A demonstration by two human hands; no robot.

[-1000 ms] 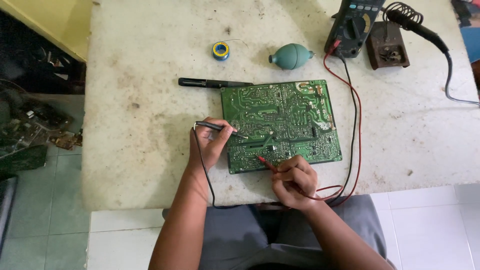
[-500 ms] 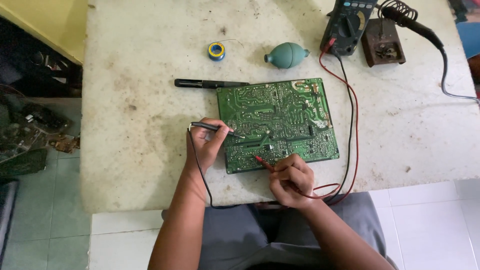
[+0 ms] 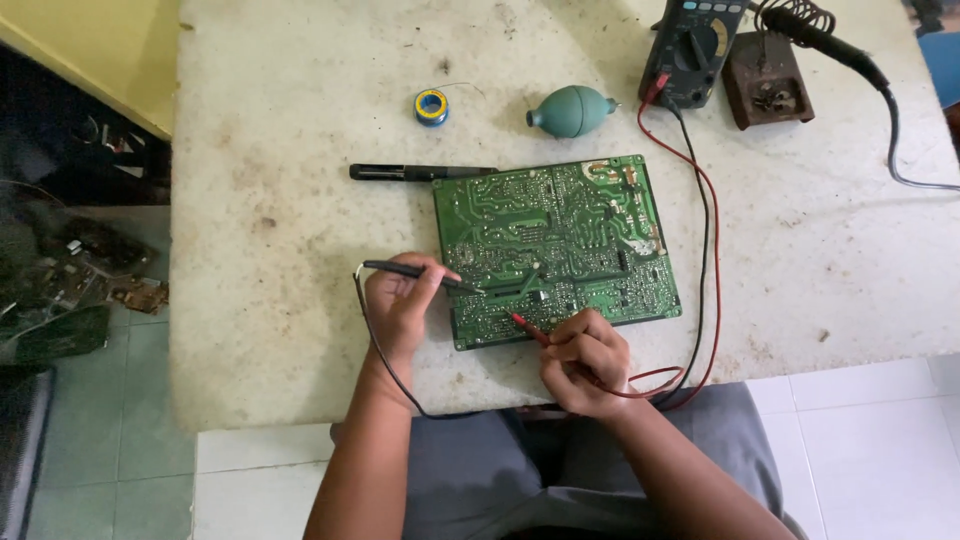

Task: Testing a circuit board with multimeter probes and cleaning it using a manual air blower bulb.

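Head view, landmark: green circuit board, lying flat, solder side up, on the stained white table.
Left hand: resting just off the board's lower left corner, fingers pinched shut around the black probe.
Black probe: slanting down to the right, tip touching the board near its lower left part.
Right hand: sitting at the board's bottom edge, fingers closed tight on the red probe.
Red probe: pointing up and left, tip pressing on the board's lower edge area, close to the black tip.
Leads: black lead looping below the left hand; red lead running along the board's right side up to the multimeter.
Multimeter: lying above the board's upper right corner.
Soldering iron stand: standing right of the multimeter.
Green rubber blower: lying above the board's top edge.
Solder spool: sitting up and left of the board.
Black pen-like tool: lying against the board's upper left corner.
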